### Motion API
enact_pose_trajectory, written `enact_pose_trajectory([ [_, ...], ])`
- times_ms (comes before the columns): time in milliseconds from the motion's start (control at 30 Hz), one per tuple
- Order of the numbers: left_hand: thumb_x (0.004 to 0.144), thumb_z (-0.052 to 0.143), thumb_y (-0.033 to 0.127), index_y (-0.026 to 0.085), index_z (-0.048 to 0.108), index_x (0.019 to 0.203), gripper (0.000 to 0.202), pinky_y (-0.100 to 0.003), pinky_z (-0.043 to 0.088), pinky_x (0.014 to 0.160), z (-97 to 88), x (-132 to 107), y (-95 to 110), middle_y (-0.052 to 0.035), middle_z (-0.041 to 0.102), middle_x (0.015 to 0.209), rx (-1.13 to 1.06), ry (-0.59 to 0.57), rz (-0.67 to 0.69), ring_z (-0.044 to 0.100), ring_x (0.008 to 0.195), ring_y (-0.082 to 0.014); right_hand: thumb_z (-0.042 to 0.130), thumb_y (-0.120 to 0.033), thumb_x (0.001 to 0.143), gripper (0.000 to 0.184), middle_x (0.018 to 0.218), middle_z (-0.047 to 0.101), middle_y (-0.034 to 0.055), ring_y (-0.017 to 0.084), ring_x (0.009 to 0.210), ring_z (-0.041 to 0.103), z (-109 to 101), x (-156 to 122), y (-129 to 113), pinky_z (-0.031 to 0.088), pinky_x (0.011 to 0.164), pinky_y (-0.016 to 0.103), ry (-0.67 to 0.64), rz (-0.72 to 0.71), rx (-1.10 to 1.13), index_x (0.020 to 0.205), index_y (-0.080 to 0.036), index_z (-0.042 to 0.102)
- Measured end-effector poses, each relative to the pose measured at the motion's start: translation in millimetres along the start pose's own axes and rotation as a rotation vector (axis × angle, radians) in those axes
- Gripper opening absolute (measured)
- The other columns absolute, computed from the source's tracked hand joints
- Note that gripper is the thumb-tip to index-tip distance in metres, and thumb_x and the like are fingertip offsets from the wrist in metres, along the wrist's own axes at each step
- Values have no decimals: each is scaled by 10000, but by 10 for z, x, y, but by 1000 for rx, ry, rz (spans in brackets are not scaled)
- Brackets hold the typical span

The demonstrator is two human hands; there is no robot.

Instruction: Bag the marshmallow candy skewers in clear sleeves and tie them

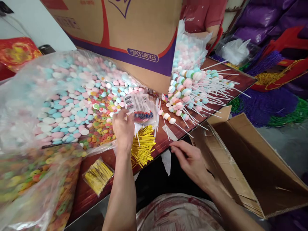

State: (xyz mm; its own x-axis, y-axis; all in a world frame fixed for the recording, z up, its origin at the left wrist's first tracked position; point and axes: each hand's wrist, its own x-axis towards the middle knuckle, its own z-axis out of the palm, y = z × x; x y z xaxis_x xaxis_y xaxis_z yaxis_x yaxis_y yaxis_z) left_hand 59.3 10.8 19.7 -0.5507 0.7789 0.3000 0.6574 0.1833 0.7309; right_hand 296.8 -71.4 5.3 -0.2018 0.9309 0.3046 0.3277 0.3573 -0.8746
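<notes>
My left hand (124, 130) reaches over the edge of the candy pile, its fingers curled and the fingertips partly hidden; what they hold, if anything, does not show. Ring-shaped gummies (102, 128) and pastel marshmallows (64, 114) lie beside it. My right hand (190, 158) is at the table's front edge with thumb and fingers pinched together; I cannot make out anything between them. A white stick (166, 130) ends close to those fingertips. Just beyond lies a candy skewer (172, 120), next to a heap of finished-looking skewers (186, 83). Yellow twist ties (143, 146) lie between my hands.
A large cardboard carton (141, 35) stands at the back of the table (161, 149). Clear packets (141, 107) lie before it. A packet of yellow ties (98, 175) and a gummy bag (36, 183) are at left. An open cardboard box (262, 163) stands right. Another person (202, 16) sits opposite.
</notes>
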Motion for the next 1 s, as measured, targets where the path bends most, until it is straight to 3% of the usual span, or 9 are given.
enact_pose_trajectory([
  [133, 719, 745, 265, 194, 713, 842, 146, -323, 439, 733, 141, 325, -159, -63, 679, 833, 24, -73, -50, 590, 734, -184, 520, -173, 963, 162, 838, 710, 60, 166, 751, 668, 275, 70, -100, 543, 694, 279, -113, -165, -60, 974, -194, 680],
  [267, 737, 705, 224, 205, 698, 707, 36, -321, 402, 663, 165, 433, -237, -19, 648, 657, 22, -70, -98, 561, 626, -173, 511, -181, 971, 166, 846, 712, 66, 170, 756, 673, 321, 25, -52, 550, 691, 277, -156, -158, -60, 984, -193, 676],
  [367, 772, 674, 219, 204, 703, 731, 53, -313, 401, 676, 87, 389, -156, -21, 658, 698, -39, 20, -91, 558, 655, -165, 515, -200, 970, 171, 843, 713, 65, 169, 750, 670, 313, 9, -2, 541, 684, 275, -182, -125, -33, 968, -190, 686],
  [467, 804, 660, 215, 199, 701, 772, 55, -290, 412, 681, 0, 162, 100, -26, 663, 776, -180, 98, -53, 552, 682, -150, 546, -261, 961, 172, 840, 715, 54, 164, 747, 656, 309, 81, -36, 520, 672, 267, -152, 24, 94, 937, -189, 700],
  [600, 804, 681, 171, 216, 717, 759, 73, -260, 445, 736, 7, -419, 519, -23, 653, 815, -565, -95, 33, 575, 761, -146, 644, -373, 888, 254, 887, 701, 36, 135, 672, 586, 346, 292, -164, 469, 575, 244, -15, 300, 475, 1064, -196, 694],
  [667, 792, 703, 156, 230, 726, 740, 93, -259, 455, 793, 60, -700, 644, -18, 640, 806, -696, -137, -22, 591, 808, -152, 702, -385, 831, 277, 800, 663, 7, 106, 580, 499, 375, 381, -196, 413, 519, 233, 64, 383, 651, 1031, -193, 701],
  [800, 772, 742, 178, 231, 721, 776, 57, -253, 471, 815, 151, -1008, 681, -12, 629, 829, -853, -149, -159, 597, 819, -143, 766, -377, 762, 222, 604, 521, -46, 82, 521, 384, 382, 419, -156, 324, 494, 226, 183, 485, 827, 796, -174, 683],
  [1000, 783, 746, 236, 207, 688, 888, 124, -239, 499, 809, 193, -1146, 648, -25, 648, 904, -952, -258, -296, 625, 838, -131, 757, -421, 774, 260, 587, 473, -59, 75, 500, 370, 314, 325, -112, 295, 478, 217, 166, 533, 928, 761, -188, 643],
])
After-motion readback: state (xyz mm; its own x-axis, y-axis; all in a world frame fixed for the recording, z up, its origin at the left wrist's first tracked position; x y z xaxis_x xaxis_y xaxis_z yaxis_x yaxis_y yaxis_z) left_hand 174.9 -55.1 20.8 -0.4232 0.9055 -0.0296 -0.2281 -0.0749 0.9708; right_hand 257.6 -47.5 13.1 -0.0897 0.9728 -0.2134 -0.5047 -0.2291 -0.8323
